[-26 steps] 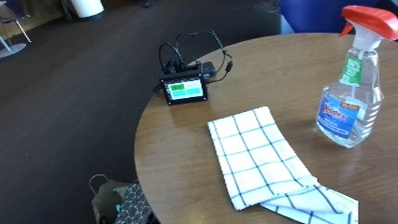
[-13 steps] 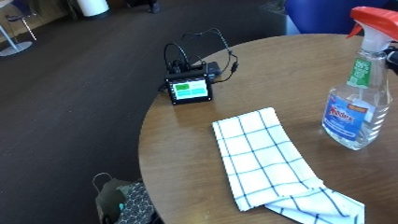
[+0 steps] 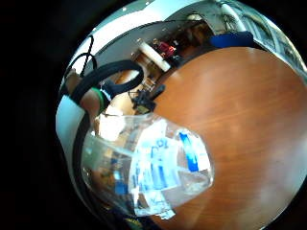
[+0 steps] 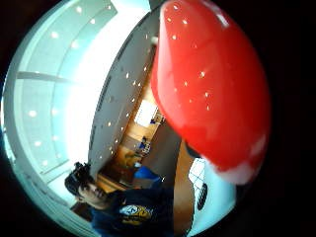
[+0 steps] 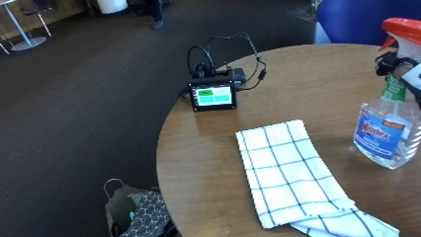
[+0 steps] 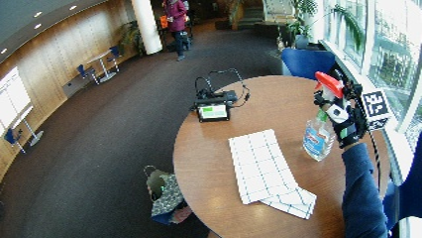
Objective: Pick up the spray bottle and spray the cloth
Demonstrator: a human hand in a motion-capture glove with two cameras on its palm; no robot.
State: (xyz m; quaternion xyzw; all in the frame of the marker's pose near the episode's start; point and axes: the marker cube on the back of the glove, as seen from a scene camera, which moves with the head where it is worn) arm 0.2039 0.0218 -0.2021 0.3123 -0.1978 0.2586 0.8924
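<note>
A clear spray bottle (image 5: 388, 133) with a red trigger head (image 5: 402, 27) and a blue label stands on the round wooden table (image 5: 197, 148) at its right side. My gloved right hand (image 5: 395, 64) is at the bottle's neck, fingers curled round it just below the red head. The wide outside view shows the same hand (image 6: 346, 126) beside the bottle (image 6: 318, 139). A white cloth with blue checks (image 5: 296, 182) lies flat to the bottle's left, its near end folded over. The bottle's body (image 3: 148, 167) and red head (image 4: 212, 84) fill the palm views.
A small device with a green screen (image 5: 212, 95) and black cables sits near the table's far left edge. A bag (image 5: 135, 212) stands on the dark carpet beside the table. A blue chair (image 5: 355, 19) is behind the table.
My gloved hand has come in from the right and closed round the bottle's neck; one second ago it was out of sight. The bottle and cloth have stayed put; the camera has shifted slightly.
</note>
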